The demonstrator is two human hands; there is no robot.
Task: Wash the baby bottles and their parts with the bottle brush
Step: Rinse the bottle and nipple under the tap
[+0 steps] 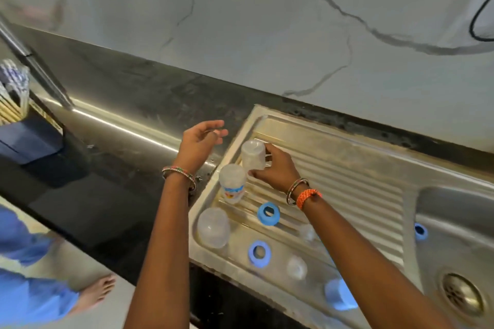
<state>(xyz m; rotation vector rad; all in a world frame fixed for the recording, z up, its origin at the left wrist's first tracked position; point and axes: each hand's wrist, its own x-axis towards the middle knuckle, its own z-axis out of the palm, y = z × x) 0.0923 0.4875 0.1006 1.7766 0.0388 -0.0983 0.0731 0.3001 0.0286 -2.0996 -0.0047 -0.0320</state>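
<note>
My right hand (276,167) grips a clear upturned baby bottle (252,155) at the far end of the steel drainboard (347,168). Beside it stands a second upturned bottle (232,183) with a printed label, and nearer me a third, wider clear bottle (213,227). Two blue collar rings (268,213) (259,253) lie on the drainboard, with clear teats (296,267) (307,232) close by and a blue cap (338,294) partly behind my right forearm. My left hand (200,141) hovers above the counter left of the drainboard, fingers relaxed and holding nothing. No brush is visible.
The sink basin (454,222) lies to the right with a drain (461,294) and another blue ring (420,231) inside. Dark counter (120,168) stretches left to a dark holder with utensils (16,93). A marbled wall rises behind. My bare foot (96,292) shows on the floor.
</note>
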